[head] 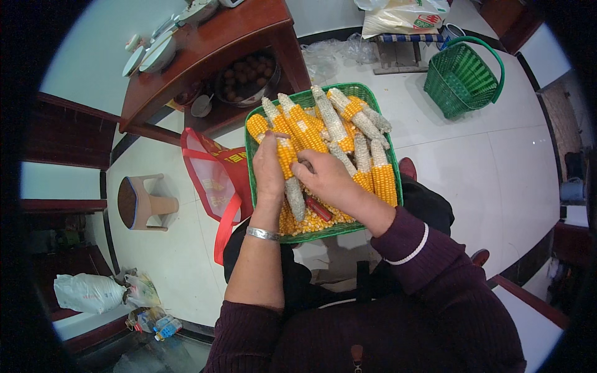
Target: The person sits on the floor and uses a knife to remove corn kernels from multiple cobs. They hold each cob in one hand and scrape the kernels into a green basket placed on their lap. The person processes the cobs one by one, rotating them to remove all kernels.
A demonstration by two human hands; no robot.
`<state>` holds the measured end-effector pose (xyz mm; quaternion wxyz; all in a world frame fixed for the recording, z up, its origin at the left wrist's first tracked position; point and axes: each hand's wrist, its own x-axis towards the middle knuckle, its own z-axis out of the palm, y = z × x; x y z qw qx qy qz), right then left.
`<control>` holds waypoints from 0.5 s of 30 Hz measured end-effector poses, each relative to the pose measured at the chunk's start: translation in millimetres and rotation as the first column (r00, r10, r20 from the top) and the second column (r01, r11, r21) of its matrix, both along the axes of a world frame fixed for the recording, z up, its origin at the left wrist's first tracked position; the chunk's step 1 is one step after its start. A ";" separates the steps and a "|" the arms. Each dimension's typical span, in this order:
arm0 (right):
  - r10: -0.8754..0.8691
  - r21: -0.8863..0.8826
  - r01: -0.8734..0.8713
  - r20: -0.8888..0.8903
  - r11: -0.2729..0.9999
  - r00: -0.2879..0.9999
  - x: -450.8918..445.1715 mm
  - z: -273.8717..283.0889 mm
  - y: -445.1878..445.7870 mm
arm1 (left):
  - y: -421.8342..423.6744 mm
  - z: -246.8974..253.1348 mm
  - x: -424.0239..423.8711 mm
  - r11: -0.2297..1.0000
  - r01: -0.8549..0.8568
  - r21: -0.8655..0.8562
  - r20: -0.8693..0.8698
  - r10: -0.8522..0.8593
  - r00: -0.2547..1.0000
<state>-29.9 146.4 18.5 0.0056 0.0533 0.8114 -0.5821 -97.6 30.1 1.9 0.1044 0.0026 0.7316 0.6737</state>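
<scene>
My left hand (269, 170) is closed around a partly shelled corn cob (287, 161), whose lower end is bare of kernels. Against that cob's right side presses my right hand (322, 175), thumb and fingers bent; whether it grips the cob is unclear. Both hands are over a green woven basket (397, 179) resting at my lap. Several more cobs (303, 126), some half bare, lie heaped in the basket. Loose yellow kernels (326, 225) cover its near end, and a red-handled tool (319, 209) lies on them, its far part hidden.
A red bag (214, 182) touches the basket's left side. Beyond stands a wooden table (219, 35) with bowls on top and a pot of round things (247, 77) below. A small stool (149, 203) stands left, an empty green handled basket (461, 77) at the far right.
</scene>
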 end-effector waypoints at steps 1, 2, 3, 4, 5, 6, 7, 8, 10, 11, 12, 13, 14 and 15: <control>0.012 0.056 -0.011 -0.025 0.998 1.000 0.4 0.5 1.1 | 1.2 2.4 1.1 1.000 0.014 -0.020 0.000 -0.014 1.000; 0.022 0.088 -0.021 -0.014 0.996 1.000 -0.1 0.4 2.5 | 2.1 4.4 2.0 0.999 0.029 -0.039 0.001 -0.028 1.000; 0.034 0.117 -0.034 -0.003 0.993 0.999 -1.3 -0.3 3.0 | 1.9 5.0 3.1 0.997 0.040 -0.061 0.001 -0.040 0.999; 0.046 0.145 -0.047 0.008 0.988 0.999 -2.0 -1.1 2.7 | 2.0 4.6 4.8 0.995 0.059 -0.075 -0.030 -0.061 0.998; 0.038 0.153 -0.038 0.004 0.987 0.999 -1.9 -2.4 1.1 | 2.3 4.1 7.0 0.993 0.076 -0.090 -0.061 -0.082 0.995; 0.028 0.164 -0.027 0.000 0.986 1.000 -1.7 -3.7 -0.1 | 3.5 4.2 8.8 0.990 0.095 -0.102 -0.091 -0.104 0.990; 0.018 0.174 -0.017 -0.004 0.985 1.000 -1.4 -5.5 -1.2 | 4.3 5.4 10.6 0.992 0.097 -0.086 -0.085 -0.104 0.991; -0.004 0.152 0.010 -0.043 0.988 0.999 -0.9 -8.7 -2.4 | 5.0 7.8 12.3 0.993 0.098 -0.069 -0.079 -0.104 0.991; -0.058 0.107 0.070 -0.116 0.992 0.992 0.1 -19.3 -2.8 | 7.2 9.0 12.9 0.994 0.098 -0.043 -0.068 -0.101 0.993; -0.066 0.060 0.074 -0.136 0.995 0.988 -0.1 -24.2 -2.3 | 7.9 9.1 12.7 0.995 0.092 -0.034 -0.065 -0.095 0.993; -0.067 0.011 0.069 -0.159 0.998 0.985 -1.3 -26.5 -3.8 | 5.9 9.7 12.6 0.997 0.079 -0.027 -0.063 -0.080 0.995; -0.069 -0.037 0.063 -0.181 0.997 0.981 -2.4 -28.1 -4.6 | 4.8 9.7 12.0 0.996 0.041 0.075 0.038 -0.044 0.998; -0.054 -0.120 0.041 -0.109 0.992 0.993 -3.2 -28.9 -3.9 | 4.4 9.4 10.8 0.985 -0.006 0.172 0.141 -0.019 0.990; -0.031 -0.205 0.022 -0.038 0.979 0.999 -3.9 -27.4 -3.3 | 2.6 8.6 9.9 0.963 -0.066 0.260 0.244 0.000 0.970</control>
